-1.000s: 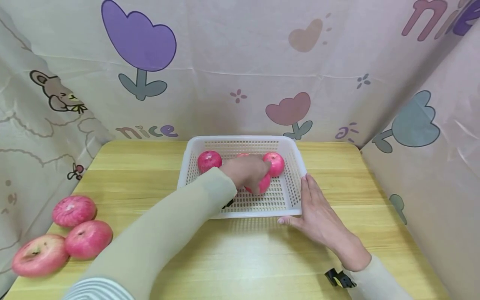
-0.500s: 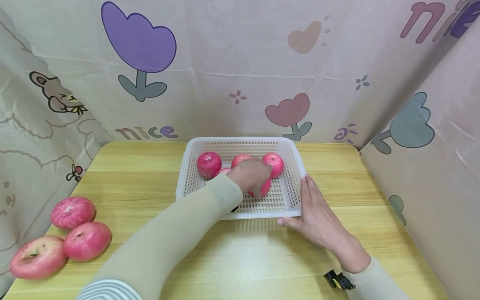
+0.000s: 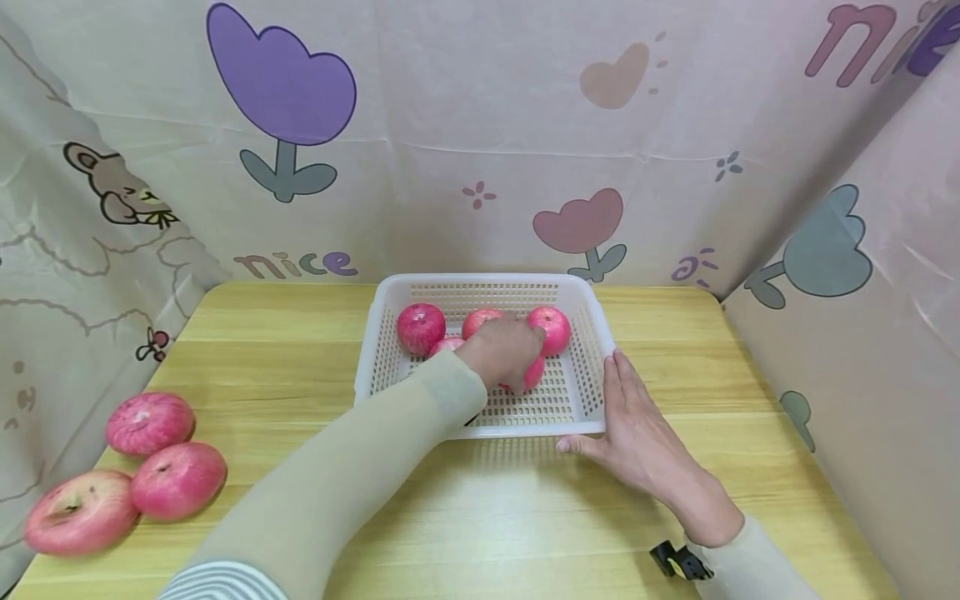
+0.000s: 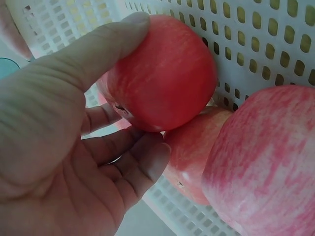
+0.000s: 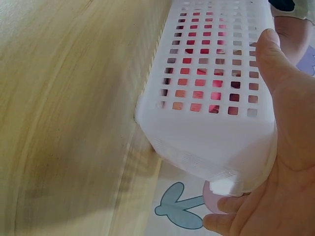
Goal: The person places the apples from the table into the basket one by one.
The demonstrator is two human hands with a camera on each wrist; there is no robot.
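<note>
A white perforated plastic basket stands on the table with several red apples inside. My left hand is down in it, holding an apple near the right side. In the left wrist view, thumb and fingers curl round that apple; two more apples lie close by. Another apple sits just behind my fingertips. At the basket's front right corner, my right hand rests its straight fingers along the right side, thumb at the front. The right wrist view shows this hand against the corner.
Three apples lie grouped on the wooden table at the left. Behind and on both sides hang patterned cloth sheets, with the basket close to the back one. My left forearm crosses the table's front left.
My left hand has shifted slightly right inside the basket, uncovering more of the apples behind and left of it. The right hand keeps its place at the corner.
</note>
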